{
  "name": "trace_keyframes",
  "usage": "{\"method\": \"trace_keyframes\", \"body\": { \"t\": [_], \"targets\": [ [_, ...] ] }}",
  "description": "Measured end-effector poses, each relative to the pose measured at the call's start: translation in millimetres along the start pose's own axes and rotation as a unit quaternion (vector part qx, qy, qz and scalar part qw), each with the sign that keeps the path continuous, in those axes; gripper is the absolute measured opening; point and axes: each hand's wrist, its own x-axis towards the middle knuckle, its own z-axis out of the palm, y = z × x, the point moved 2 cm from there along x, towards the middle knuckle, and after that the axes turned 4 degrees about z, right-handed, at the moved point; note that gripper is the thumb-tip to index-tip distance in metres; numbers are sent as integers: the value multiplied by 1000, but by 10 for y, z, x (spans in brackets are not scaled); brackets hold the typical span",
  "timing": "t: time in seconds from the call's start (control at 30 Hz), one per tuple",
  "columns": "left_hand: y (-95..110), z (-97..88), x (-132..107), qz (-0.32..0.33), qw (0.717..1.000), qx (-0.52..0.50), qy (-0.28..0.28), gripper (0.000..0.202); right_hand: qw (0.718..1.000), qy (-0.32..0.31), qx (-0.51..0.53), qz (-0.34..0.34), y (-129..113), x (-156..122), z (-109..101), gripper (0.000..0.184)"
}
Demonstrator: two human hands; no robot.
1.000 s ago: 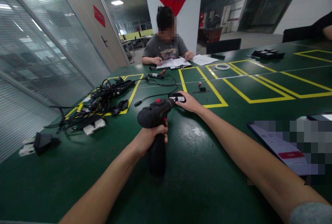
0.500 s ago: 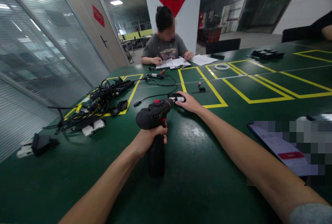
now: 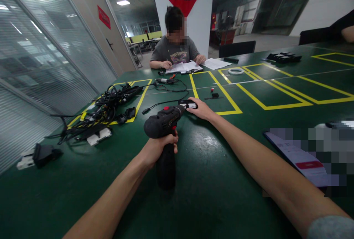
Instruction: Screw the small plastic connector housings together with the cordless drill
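Observation:
A black cordless drill (image 3: 166, 121) with a red button and red trigger stands on the table, its chuck pointing away and to the right. My left hand (image 3: 163, 146) is closed around its handle, thumb near the trigger. Beyond the chuck lies a small black-and-white part (image 3: 190, 105), which my right hand (image 3: 201, 109) grips from the right side. The drill's tip meets or nearly meets this part; exact contact cannot be made out. My right fingers cover some of the part.
Tangled black cables (image 3: 110, 102) and black-and-white parts (image 3: 99, 135) lie left. Yellow tape rectangles (image 3: 240, 112) mark the green table. A tape roll (image 3: 236, 70) and small black piece (image 3: 215, 96) lie farther back. A phone-like device (image 3: 295, 158) is right. Across sits a person (image 3: 177, 52) with papers.
Both hands, the drill and the part keep the same places on the table. Only a very slight shift of the whole view shows.

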Motion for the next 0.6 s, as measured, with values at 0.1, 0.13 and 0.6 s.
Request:
{"method": "trace_keyframes", "body": {
  "t": [0.1,0.13,0.6],
  "targets": [
    [-5,-6,-1,0,1000,-1,1,24,1000,-2,0,0,0,2,-2,52],
    [-7,-8,0,2,1000,-1,1,24,1000,-1,0,0,0,2,-3,52],
    [-12,2,0,14,1000,6,1,22,1000,-4,1,-1,-11,-4,-5,49]
  ]
}}
